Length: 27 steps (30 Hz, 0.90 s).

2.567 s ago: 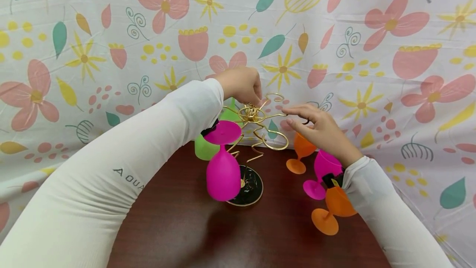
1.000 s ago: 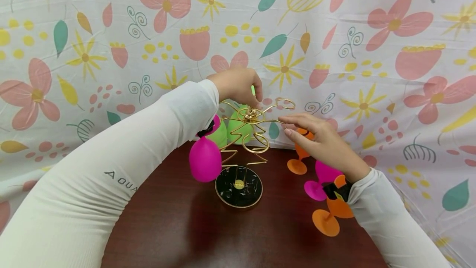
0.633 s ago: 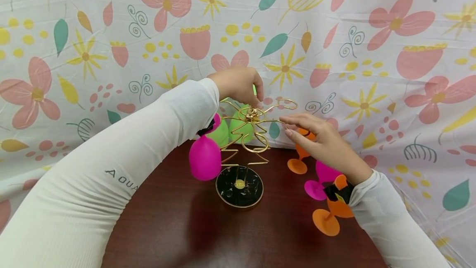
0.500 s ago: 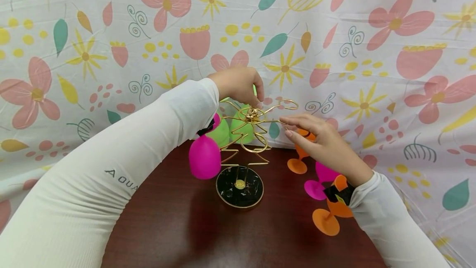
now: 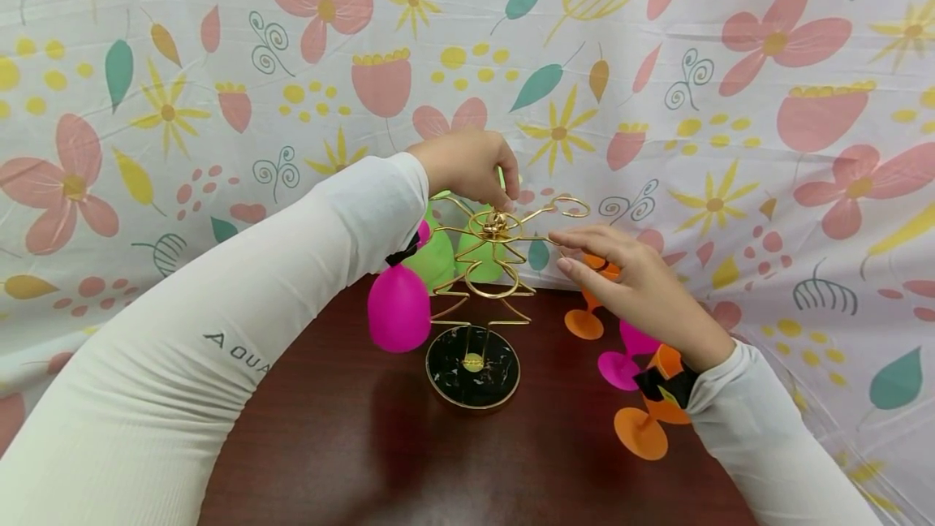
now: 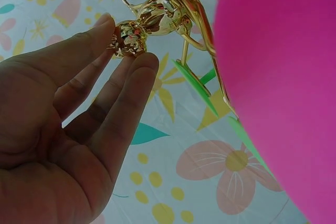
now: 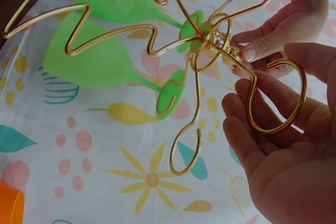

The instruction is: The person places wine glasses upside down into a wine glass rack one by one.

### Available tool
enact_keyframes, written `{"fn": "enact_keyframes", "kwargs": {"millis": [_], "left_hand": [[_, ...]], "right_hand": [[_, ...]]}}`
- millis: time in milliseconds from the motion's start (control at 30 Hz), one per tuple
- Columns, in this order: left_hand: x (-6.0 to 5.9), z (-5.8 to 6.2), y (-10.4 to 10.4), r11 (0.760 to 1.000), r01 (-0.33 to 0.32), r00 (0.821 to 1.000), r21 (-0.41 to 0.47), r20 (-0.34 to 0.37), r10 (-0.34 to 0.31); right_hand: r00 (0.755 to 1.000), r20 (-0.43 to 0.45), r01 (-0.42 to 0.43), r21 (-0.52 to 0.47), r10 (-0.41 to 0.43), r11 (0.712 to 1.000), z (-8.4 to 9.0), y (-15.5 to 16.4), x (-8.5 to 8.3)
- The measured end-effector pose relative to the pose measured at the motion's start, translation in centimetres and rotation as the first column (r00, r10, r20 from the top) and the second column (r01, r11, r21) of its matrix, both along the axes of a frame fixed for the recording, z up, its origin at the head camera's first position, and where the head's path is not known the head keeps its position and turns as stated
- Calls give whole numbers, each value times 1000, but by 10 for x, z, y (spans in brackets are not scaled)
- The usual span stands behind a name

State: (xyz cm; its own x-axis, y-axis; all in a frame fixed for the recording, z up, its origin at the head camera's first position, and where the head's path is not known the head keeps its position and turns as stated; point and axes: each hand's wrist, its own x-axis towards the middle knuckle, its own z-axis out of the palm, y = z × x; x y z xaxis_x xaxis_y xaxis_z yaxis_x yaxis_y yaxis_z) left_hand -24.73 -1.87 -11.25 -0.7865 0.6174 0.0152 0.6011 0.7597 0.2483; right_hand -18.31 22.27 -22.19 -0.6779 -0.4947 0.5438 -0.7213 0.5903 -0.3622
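Gold rack (image 5: 485,266): left hand (image 5: 471,169) pinches knob (image 6: 128,38); right hand (image 5: 635,286) touches hook (image 7: 281,98).

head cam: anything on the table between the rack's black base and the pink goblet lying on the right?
Nothing: between the black base and the pink goblet the head view shows only bare dark wood table.

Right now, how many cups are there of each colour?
Pink cups: 2
Green cups: 2
Orange cups: 2
Total: 6
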Motion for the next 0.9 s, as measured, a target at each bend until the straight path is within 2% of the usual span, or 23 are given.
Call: {"fn": "enact_keyframes", "kwargs": {"millis": [300, 567, 733, 900], "left_hand": [[0, -3, 0, 999, 7, 999, -33, -34, -8], [8, -1, -8, 999, 48, 998, -11, -34, -48], [19, 0, -23, 996, 58, 998, 71, -36, -55], [35, -1, -43, 979, 61, 997, 193, -60, -50]], "right_hand": [[1000, -2, 15, -8, -15, 1000, -5, 1, 1], [998, -55, -7, -27, 5, 1000, -13, 0, 4], [998, -67, -1, -43, -2, 999, -15, -1, 6], [998, -53, 15, -55, -18, 998, -17, 0, 8]]}}
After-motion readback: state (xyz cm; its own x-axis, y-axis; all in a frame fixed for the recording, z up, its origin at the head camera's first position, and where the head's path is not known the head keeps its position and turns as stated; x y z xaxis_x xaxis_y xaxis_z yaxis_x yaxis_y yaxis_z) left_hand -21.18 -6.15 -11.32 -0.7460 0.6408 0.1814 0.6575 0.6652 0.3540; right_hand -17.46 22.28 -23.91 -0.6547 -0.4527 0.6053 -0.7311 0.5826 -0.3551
